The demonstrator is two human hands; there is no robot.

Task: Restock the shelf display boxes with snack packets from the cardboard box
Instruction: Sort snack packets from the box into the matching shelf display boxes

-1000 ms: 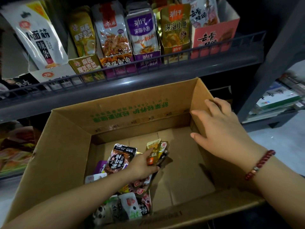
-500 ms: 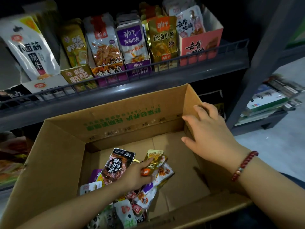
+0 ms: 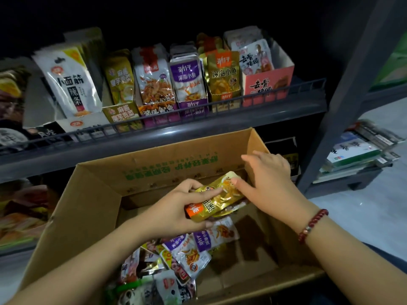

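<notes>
- My left hand [image 3: 176, 208] grips the gold snack packets [image 3: 217, 200] at frame centre — fingers curled round them.
- My right hand [image 3: 271, 183] touches their upper end, fingers loosely spread, above the cardboard box [image 3: 88, 205].

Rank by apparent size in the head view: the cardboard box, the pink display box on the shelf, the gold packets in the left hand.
1. cardboard box
2. pink display box
3. gold packets
The packets sit nearer the camera, so their real gap to the pink box is unsure.
</notes>
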